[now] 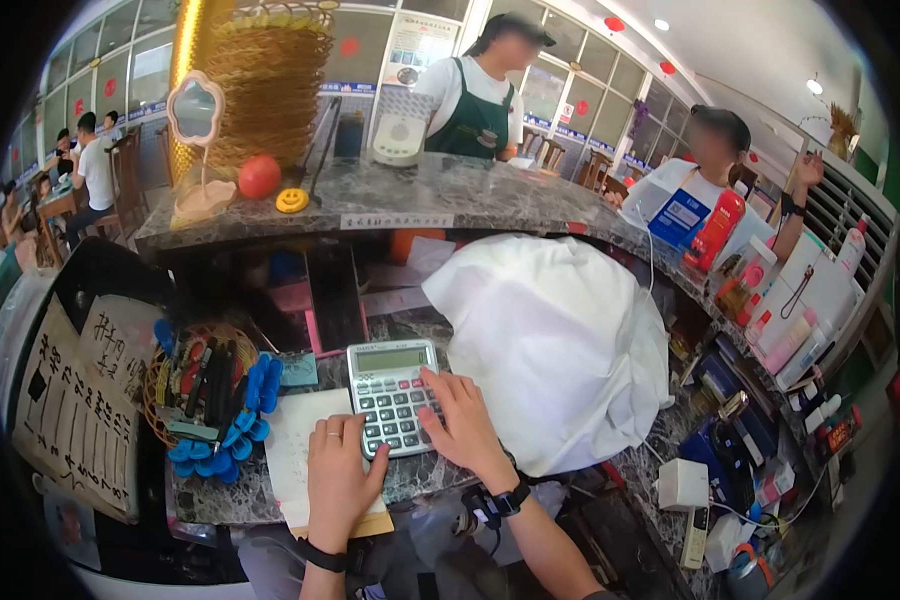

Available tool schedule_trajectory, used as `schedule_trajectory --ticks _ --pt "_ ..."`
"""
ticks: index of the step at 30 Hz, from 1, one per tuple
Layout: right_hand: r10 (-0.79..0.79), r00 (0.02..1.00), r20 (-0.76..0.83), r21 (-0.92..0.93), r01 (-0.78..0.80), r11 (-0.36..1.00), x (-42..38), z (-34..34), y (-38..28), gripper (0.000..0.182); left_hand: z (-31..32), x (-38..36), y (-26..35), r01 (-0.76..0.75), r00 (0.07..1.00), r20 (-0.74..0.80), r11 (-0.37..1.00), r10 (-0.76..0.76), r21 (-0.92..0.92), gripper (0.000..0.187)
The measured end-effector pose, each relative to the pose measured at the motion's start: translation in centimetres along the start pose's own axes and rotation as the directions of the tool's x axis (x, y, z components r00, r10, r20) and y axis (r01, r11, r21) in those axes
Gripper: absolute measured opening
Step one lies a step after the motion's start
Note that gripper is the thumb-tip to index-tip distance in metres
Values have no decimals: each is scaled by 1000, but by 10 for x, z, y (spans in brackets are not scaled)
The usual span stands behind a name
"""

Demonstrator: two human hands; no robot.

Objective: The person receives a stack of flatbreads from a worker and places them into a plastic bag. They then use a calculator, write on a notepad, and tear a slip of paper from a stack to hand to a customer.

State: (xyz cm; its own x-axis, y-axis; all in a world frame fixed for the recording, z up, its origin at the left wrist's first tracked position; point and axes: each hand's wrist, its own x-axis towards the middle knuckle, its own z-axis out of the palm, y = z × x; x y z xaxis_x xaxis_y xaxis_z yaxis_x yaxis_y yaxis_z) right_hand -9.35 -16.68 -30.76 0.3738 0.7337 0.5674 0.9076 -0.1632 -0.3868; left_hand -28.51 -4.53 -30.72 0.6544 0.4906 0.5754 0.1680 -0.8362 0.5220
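A silver calculator (396,362) with grey keys lies on the dark marble desk in front of me, its display lit by the room. My left hand (342,468) rests over a white paper pad (292,440), fingers extended, with the thumb at the calculator's lower left corner. Along the right side of the keys sits my right hand (464,424), fingers stretched out and the index fingertip near the top right keys. Neither hand grips anything. A large white cloth (560,350) covers something bulky just right of the calculator; what is under it is hidden.
A basket (160,400) of pens with blue clips stands at left, beside a handwritten board (75,400). A raised marble counter (370,190) runs ahead, holding a mirror (196,108) and a red ball-like object (259,177). Two people stand behind it. Bottles and boxes crowd the right.
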Motion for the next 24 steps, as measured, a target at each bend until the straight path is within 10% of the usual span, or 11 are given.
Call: schedule_trajectory --ticks 24 --pt "31 1000 6 -29 -31 999 -7 0 1 50 4 -3 -4 -2 1000 2 1000 2 -29 34"
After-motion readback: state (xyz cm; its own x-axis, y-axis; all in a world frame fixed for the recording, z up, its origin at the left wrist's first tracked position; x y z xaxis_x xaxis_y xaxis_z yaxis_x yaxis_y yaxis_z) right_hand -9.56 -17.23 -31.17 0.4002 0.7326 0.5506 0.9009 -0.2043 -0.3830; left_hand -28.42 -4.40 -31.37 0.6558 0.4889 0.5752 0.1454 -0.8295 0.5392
